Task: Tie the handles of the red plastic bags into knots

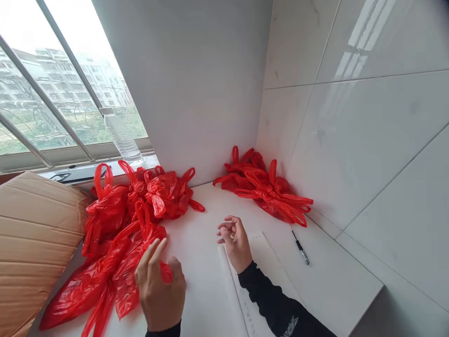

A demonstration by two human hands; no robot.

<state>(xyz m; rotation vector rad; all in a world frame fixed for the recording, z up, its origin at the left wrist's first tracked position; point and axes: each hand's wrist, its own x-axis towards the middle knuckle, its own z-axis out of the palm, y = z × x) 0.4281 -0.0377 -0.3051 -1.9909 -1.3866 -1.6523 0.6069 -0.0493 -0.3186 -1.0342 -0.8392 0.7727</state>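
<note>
My left hand (159, 285) hovers at the edge of a heap of knotted red plastic bags (105, 271). Its fingers and thumb are apart, with red plastic visible between them, and nothing is gripped. Over the white table, my right hand (236, 245) is raised with loosely curled, parted fingers and holds nothing I can see. Below its wrist lies an open notebook (270, 267) with writing on its page, partly covered by the black sleeve. What the bags contain is hidden.
More tied red bags (270, 187) lie in the back corner against the tiled wall (368, 164). A black pen (300, 247) rests right of the notebook. A cardboard box (38, 243) stands at the left. On the windowsill are a clear bottle (122, 138) and a dark flat object (82, 174).
</note>
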